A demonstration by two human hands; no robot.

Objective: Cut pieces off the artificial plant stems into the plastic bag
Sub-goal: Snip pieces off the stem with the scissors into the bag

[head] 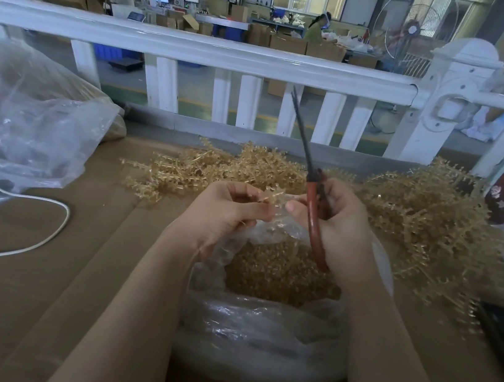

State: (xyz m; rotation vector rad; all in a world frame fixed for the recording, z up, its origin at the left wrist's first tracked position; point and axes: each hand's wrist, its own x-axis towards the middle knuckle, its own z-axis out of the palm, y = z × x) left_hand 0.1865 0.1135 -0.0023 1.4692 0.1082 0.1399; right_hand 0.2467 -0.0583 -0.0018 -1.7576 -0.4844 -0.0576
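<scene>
Fingers of left hand [225, 209] pinching one stem [270, 197], right hand [341, 223] gripping one pair of scissors [312, 192] — over one plastic bag [256, 337]

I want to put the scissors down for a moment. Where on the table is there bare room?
Bare cardboard lies left of the plastic bag, between it and the white cord. Behind and right of the hands it is crowded with the golden stems.
</scene>
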